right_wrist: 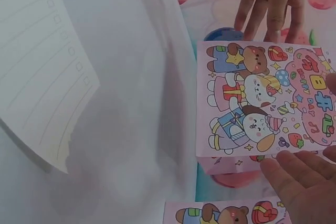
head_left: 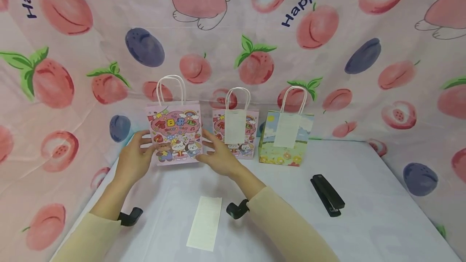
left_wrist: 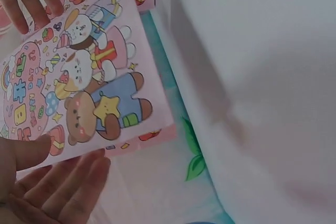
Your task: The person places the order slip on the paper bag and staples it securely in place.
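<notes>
A pink paper gift bag (head_left: 178, 132) with cartoon animals and white twisted handles is held upright between my two hands. My left hand (head_left: 135, 157) holds its left side, with the thumb over the front and the fingers along the side. At the opposite side, my right hand (head_left: 222, 155) holds the bag with its thumb at the front edge. The left wrist view shows the bag's printed front (left_wrist: 84, 72) and the left thumb (left_wrist: 31, 153) on it. Both hands' fingers look fairly straight in the wrist views.
A second pink bag (head_left: 251, 132) and a yellow-green landscape bag (head_left: 267, 153) stand behind, each with a white paper slip on its front. A lined paper strip (head_left: 205, 223) lies near the front. A black stapler (head_left: 327, 195) lies at right. Fruit-print cloth (head_left: 225, 43) hangs behind.
</notes>
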A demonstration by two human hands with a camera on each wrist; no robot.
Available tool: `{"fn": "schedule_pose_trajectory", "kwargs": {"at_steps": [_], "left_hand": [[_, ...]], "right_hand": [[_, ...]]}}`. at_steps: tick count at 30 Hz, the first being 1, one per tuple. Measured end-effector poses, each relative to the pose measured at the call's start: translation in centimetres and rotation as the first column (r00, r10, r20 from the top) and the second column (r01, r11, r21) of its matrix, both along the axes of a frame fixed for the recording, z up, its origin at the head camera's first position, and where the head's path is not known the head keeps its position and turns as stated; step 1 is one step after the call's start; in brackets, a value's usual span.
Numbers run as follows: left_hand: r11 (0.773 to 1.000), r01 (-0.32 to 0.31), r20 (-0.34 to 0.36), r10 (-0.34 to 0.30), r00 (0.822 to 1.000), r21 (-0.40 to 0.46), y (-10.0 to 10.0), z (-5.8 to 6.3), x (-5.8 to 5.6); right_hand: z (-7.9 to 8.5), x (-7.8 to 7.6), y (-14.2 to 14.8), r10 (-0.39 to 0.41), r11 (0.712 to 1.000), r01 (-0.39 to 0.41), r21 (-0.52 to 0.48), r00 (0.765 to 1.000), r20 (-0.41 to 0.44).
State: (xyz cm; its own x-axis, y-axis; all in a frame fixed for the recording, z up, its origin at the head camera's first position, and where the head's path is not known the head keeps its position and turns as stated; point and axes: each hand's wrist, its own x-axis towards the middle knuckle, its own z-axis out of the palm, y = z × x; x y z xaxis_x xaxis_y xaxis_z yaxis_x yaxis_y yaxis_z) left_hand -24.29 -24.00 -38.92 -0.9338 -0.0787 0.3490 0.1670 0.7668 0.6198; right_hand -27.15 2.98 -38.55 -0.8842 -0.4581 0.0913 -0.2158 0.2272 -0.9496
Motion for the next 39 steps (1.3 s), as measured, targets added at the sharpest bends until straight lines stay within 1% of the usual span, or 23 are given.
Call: {"fn": "schedule_pose_trajectory", "kwargs": {"at_steps": [5, 9, 13, 16, 19, 25, 29, 33, 36, 39], "left_hand": [[1.000, 0.000, -0.069, 0.002, 0.998, 0.030, 0.5, 0.3, 0.4], [0.999, 0.011, -0.113, -0.005, 0.994, 0.046, 1.1, 0.5, 0.7], [0.997, 0.046, -0.150, -0.036, 0.988, 0.061, 1.5, 0.4, 0.9], [0.994, 0.085, -0.167, -0.074, 0.983, 0.063, 2.1, 0.2, 1.0], [0.990, 0.122, -0.166, -0.110, 0.980, 0.070, 2.9, -0.1, 1.2], [0.975, 0.196, -0.151, -0.179, 0.972, 0.108, 4.9, -0.7, 1.6], [0.963, 0.236, -0.135, -0.219, 0.966, 0.131, 6.2, -1.0, 1.6], [0.952, 0.271, -0.128, -0.254, 0.959, 0.145, 7.5, -1.3, 1.6], [0.942, 0.301, -0.126, -0.284, 0.951, 0.148, 8.4, -1.5, 1.7], [0.932, 0.328, -0.124, -0.311, 0.942, 0.154, 9.4, -1.7, 1.9]], "right_hand": [[0.5, 0.7, 1.1, 0.001, 0.999, -0.002, -0.051, 1.000, -0.031], [0.7, 1.4, 2.2, -0.016, 0.997, 0.014, -0.072, 0.999, -0.032], [0.7, 1.9, 3.6, -0.023, 0.995, 0.019, -0.100, 0.999, -0.036], [0.5, 2.2, 4.7, -0.020, 0.993, 0.016, -0.119, 0.999, -0.035], [0.3, 2.5, 5.9, -0.029, 0.992, 0.024, -0.122, 0.999, -0.039], [-0.4, 2.9, 8.4, -0.113, 0.990, 0.110, -0.087, 0.993, -0.039], [-0.6, 3.0, 10.1, -0.161, 0.983, 0.157, -0.098, 0.986, -0.035], [-0.8, 3.0, 11.7, -0.197, 0.974, 0.195, -0.112, 0.980, -0.013], [-1.0, 3.1, 12.8, -0.228, 0.970, 0.226, -0.091, 0.974, -0.004], [-1.2, 3.1, 13.7, -0.227, 0.971, 0.226, -0.076, 0.974, 0.001]]}}
